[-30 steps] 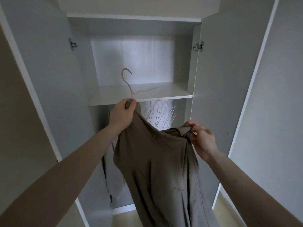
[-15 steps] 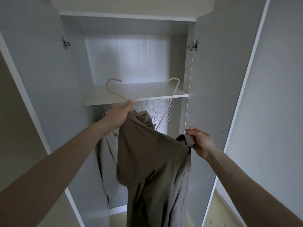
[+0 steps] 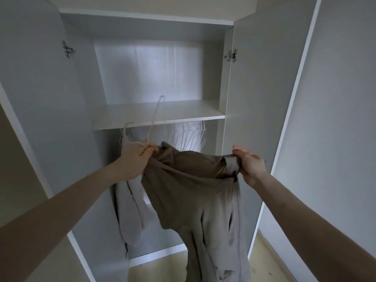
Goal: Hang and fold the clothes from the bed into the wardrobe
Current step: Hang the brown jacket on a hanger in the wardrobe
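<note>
Now, mid-frame before the open wardrobe [image 3: 262, 98], the left hand [image 3: 135, 159] grips a hanger [image 3: 154, 117] and the jacket [image 3: 195, 192]; the right hand [image 3: 249, 164] pinches the jacket's collar at centre right.

shelf [image 3: 158, 115] bare above, white hangers [image 3: 189, 137] crowding below

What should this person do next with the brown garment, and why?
Probably slide the hanger into the brown garment: the left hand grips both, the right hand stretches the other end, and the hanger is still outside the cloth.
</note>
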A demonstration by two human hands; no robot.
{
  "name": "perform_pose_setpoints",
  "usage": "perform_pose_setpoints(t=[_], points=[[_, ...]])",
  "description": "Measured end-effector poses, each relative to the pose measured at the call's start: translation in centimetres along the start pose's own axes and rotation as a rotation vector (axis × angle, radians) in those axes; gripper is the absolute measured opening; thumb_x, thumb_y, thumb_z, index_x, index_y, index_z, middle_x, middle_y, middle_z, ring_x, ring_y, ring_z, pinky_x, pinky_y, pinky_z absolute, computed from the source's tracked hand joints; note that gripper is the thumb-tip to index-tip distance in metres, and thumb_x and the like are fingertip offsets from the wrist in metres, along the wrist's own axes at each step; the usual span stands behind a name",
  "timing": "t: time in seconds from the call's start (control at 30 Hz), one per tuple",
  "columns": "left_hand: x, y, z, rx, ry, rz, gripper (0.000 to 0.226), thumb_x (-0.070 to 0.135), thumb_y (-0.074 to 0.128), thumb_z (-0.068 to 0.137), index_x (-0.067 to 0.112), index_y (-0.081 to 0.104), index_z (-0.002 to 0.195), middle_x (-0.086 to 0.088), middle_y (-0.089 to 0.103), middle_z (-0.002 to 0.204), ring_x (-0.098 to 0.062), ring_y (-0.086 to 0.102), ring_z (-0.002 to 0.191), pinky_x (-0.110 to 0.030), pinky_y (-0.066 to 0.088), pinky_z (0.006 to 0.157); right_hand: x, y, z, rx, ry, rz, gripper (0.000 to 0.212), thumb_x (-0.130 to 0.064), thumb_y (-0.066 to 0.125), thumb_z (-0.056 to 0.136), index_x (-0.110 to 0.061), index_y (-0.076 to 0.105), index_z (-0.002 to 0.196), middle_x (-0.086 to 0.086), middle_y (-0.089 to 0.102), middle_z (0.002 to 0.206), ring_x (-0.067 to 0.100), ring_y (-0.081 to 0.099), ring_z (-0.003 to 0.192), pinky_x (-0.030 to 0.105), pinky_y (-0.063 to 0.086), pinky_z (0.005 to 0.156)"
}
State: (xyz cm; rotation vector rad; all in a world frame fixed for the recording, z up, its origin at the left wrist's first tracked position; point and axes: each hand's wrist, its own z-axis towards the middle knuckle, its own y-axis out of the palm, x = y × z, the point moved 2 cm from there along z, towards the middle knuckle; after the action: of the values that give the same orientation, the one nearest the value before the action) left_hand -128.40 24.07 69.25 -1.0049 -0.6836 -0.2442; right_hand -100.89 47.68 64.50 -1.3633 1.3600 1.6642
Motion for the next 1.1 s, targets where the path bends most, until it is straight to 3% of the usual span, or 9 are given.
perform_pose_setpoints(t=[0.17,0.23,0.33,0.43,0.53,0.67,0.8,0.93,1.1], points=[[1.1,2.6,-0.2,0.213,-0.292,-0.597,0.043,0.029,0.040,0.111,0.022,0.068,0.079,-0.004,0.068,0.088,-0.022,0.063,0.093,-0.031,0.050,0.081,0.2,1.0,-0.1,-0.030,-0.030,0.010,0.015,-0.005,0.071,0.093,-0.017,0.079,0.093,-0.007,0.080,0.085,0.004,0.073,0.072,0.019,0.057,0.063],[2.4,2.6,0.0,0.185,-0.297,-0.651,0.057,0.047,0.042,0.108,0.027,0.070,0.062,0.005,0.067,0.069,-0.011,0.066,0.077,-0.028,0.050,0.074,0.2,0.9,0.0,-0.023,-0.094,-0.083,0.017,-0.004,0.072,0.092,-0.018,0.081,0.090,-0.003,0.079,0.092,0.006,0.072,0.076,0.021,0.057,0.070],[5.9,2.1,1.2,0.177,-0.139,-0.408,0.061,0.060,0.036,0.103,0.027,0.057,0.057,0.009,0.050,0.057,0.001,0.049,0.054,-0.017,0.042,0.070,1.1,0.9,-0.3,-0.054,-0.139,-0.254,0.015,-0.004,0.073,0.091,-0.017,0.081,0.090,0.004,0.078,0.095,0.011,0.070,0.076,0.028,0.059,0.075],[9.5,1.4,3.3,0.258,-0.031,-0.260,0.058,0.053,0.038,0.105,0.018,0.053,0.061,0.013,0.057,0.061,0.008,0.053,0.051,0.000,0.034,0.054,3.0,0.8,-1.2,-0.142,-0.026,-0.326,0.015,-0.008,0.073,0.093,-0.016,0.080,0.102,0.009,0.077,0.095,0.015,0.071,0.078,0.030,0.062,0.073],[12.2,1.0,5.5,0.239,-0.029,-0.228,0.052,0.049,0.037,0.107,0.022,0.058,0.067,0.013,0.057,0.059,0.008,0.051,0.047,-0.007,0.037,0.050,5.5,0.6,-3.2,-0.285,0.115,-0.322,0.036,-0.005,0.071,0.091,-0.021,0.072,0.123,0.007,0.075,0.114,0.021,0.071,0.103,0.037,0.063,0.083],[14.2,1.0,7.6,0.250,-0.069,-0.220,0.047,0.047,0.034,0.108,0.022,0.055,0.074,0.011,0.051,0.065,-0.002,0.046,0.052,-0.016,0.039,0.051,10.6,1.8,-8.0,-0.259,0.120,-0.235,0.074,0.004,0.080,0.083,-0.031,0.045,0.139,-0.004,0.063,0.126,0.025,0.068,0.103,0.041,0.058,0.085],[14.7,1.6,8.4,0.253,-0.095,-0.156,0.046,0.047,0.033,0.108,0.024,0.055,0.076,0.010,0.051,0.065,-0.005,0.045,0.054,-0.019,0.035,0.051,16.0,4.7,-12.9,-0.109,0.341,0.019,0.049,-0.014,0.087,0.080,-0.019,0.058,0.119,0.008,0.074,0.107,0.031,0.075,0.094,0.035,0.064,0.074],[13.9,1.6,7.9,0.228,-0.096,-0.102,0.046,0.047,0.032,0.107,0.020,0.057,0.080,0.010,0.052,0.067,-0.006,0.047,0.055,-0.018,0.037,0.050,16.3,7.2,-13.8,-0.307,0.421,-0.040,0.023,-0.034,0.074,0.087,-0.018,0.074,0.103,0.007,0.077,0.103,0.021,0.073,0.091,0.032,0.058,0.078],[12.2,0.4,7.7,0.232,-0.095,-0.111,0.045,0.045,0.034,0.108,0.020,0.059,0.080,0.008,0.054,0.071,-0.006,0.050,0.062,-0.021,0.036,0.058,17.0,9.3,-14.1,-0.486,0.519,-0.309,0.045,-0.051,0.071,0.092,-0.010,0.072,0.113,0.008,0.076,0.111,0.016,0.067,0.087,0.020,0.049,0.062]])
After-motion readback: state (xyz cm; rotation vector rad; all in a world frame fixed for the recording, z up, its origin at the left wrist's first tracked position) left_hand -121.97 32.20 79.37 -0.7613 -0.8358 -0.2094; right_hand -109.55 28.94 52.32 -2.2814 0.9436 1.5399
